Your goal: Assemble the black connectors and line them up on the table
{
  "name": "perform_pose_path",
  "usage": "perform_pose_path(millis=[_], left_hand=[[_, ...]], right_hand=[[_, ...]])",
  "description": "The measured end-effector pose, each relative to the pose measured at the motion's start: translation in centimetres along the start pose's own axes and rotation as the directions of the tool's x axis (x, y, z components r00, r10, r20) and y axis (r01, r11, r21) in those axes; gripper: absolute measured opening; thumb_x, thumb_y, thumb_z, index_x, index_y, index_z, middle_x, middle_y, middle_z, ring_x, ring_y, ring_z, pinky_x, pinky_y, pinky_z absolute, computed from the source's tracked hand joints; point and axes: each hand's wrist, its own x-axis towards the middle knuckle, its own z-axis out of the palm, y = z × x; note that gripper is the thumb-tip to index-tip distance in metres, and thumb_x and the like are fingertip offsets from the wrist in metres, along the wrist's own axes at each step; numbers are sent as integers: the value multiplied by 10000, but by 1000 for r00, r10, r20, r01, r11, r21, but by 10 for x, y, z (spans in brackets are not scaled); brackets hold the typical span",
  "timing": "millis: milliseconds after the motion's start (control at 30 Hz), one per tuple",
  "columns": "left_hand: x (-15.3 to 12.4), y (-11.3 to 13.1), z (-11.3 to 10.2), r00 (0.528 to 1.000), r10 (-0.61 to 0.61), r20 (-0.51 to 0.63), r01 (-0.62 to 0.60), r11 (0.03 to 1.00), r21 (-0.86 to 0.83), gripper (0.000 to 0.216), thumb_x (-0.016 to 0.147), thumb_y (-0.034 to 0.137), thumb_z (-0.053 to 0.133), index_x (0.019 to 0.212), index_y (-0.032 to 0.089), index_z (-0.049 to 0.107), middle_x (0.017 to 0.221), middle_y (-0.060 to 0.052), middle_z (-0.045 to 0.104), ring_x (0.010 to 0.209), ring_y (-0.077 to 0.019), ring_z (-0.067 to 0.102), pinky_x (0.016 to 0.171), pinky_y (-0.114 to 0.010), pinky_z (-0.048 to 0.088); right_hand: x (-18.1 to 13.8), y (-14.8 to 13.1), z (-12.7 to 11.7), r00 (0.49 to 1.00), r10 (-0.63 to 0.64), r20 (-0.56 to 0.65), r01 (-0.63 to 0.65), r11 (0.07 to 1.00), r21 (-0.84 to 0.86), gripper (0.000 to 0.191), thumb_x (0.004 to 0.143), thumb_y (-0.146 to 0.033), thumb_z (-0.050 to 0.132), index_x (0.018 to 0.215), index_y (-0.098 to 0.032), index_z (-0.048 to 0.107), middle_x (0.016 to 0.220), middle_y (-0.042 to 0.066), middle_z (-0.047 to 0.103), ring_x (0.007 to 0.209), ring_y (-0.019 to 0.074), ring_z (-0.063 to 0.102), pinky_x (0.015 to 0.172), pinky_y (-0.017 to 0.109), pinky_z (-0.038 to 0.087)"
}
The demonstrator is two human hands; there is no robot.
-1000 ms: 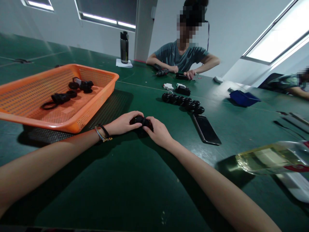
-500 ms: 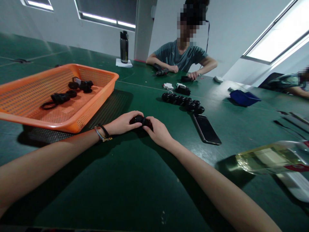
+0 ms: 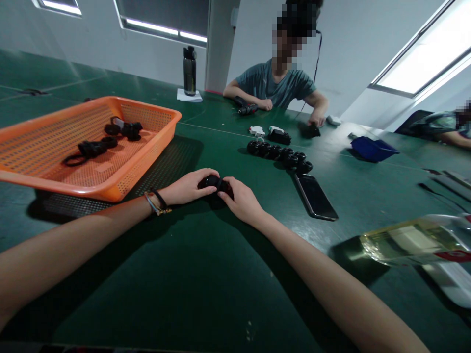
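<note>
My left hand and my right hand meet on the green table, both closed round a small black part that rests on the tabletop between them. Only the part's top shows between my fingers. A bracelet sits on my left wrist. An orange basket with a few black parts stands to the left of my hands. A row of several black round parts lies beyond my right hand.
A black phone lies right of my hands, and a clear bottle of yellowish liquid lies near the right edge. Across the table a person handles dark parts. A dark flask and a blue tray stand farther off.
My hands have stayed on the black part. The person across the table has moved one hand with a dark object to the right, away from the body.
</note>
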Motion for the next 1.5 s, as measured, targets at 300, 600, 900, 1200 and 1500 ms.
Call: perform_pose_path(millis=[300, 600, 900, 1200, 1500], left_hand=[[0, 1, 0, 1000, -9, 1, 9, 1000, -9, 362, 791, 369, 470, 1080, 151, 490, 1077, -68, 570, 959, -198, 537, 868, -317, 408], [0, 2, -1, 1000, -13, 6, 13, 1000, -8, 360, 798, 366, 461, 1085, 151, 487, 1077, -71, 567, 962, -198, 534, 869, -322, 407], [-1, 2, -1, 1000, -19, 10, 19, 1000, -1, 358, 800, 371, 451, 1090, 163, 483, 1087, -67, 570, 971, -202, 534, 871, -322, 408], [0, 2, -1, 1000, -14, 16, 14, 1000, -10, 366, 805, 375, 449, 1095, 155, 482, 1087, -72, 568, 971, -206, 532, 870, -321, 405], [0, 2, -1, 1000, -10, 20, 10, 1000, -19, 354, 804, 370, 456, 1086, 157, 479, 1082, -74, 565, 953, -202, 533, 857, -324, 411]], right_hand=[[0, 0, 0, 1000, 0, 2, 0, 1000, -12, 265, 830, -258, 484, 1063, -134, 493, 904, 79, 586, 798, 164, 538, 725, 305, 426], [0, 0, 0, 1000, -1, 13, 1, 1000, -6, 272, 840, -267, 471, 1072, -127, 487, 913, 81, 585, 802, 162, 543, 722, 304, 426], [0, 0, -1, 1000, -3, 14, 3, 1000, 9, 262, 839, -261, 474, 1062, -125, 491, 909, 83, 583, 794, 162, 537, 715, 307, 427], [1, 0, 0, 1000, -5, 6, 5, 1000, 4, 247, 826, -241, 486, 1045, -126, 493, 915, 86, 581, 814, 171, 530, 746, 319, 421], [0, 2, 1, 999, -20, -26, 21, 999, 36, 305, 752, -182, 554, 1041, -139, 469, 905, 74, 582, 838, 179, 539, 727, 317, 429]])
